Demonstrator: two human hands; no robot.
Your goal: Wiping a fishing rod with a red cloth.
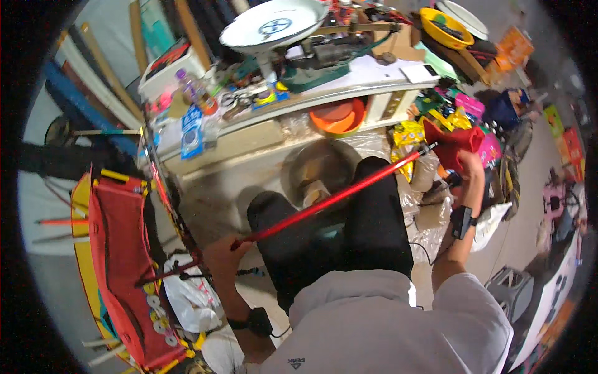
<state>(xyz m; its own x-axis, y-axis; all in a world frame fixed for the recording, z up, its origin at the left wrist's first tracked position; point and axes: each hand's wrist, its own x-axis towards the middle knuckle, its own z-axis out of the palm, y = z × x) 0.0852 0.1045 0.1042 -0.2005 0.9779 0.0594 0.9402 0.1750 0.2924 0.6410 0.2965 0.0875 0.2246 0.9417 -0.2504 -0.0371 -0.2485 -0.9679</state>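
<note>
A long, shiny red pole [327, 201] slants across above my knees, rising to the right. My left hand [229, 255] grips its lower end. The upper end has a dark and silvery metal tip [427, 149], which reaches a red cloth-like piece [451, 145]. My right hand [469, 166] grasps that red piece from its near side. Its exact kind is unclear, and the fingers are partly hidden by it. Below the pole, between my knees, a metal basin [299, 168] stands on the floor with brownish pieces inside.
Ahead stands a cluttered bench [299, 100] with a scale's white enamel pan [275, 23] and an orange basin [338, 117] beneath. At left is a long red fabric bag [124, 233] beside a white plastic bag [191, 299]. Yellow packets [409, 133] and a grey stool [511, 290] lie right.
</note>
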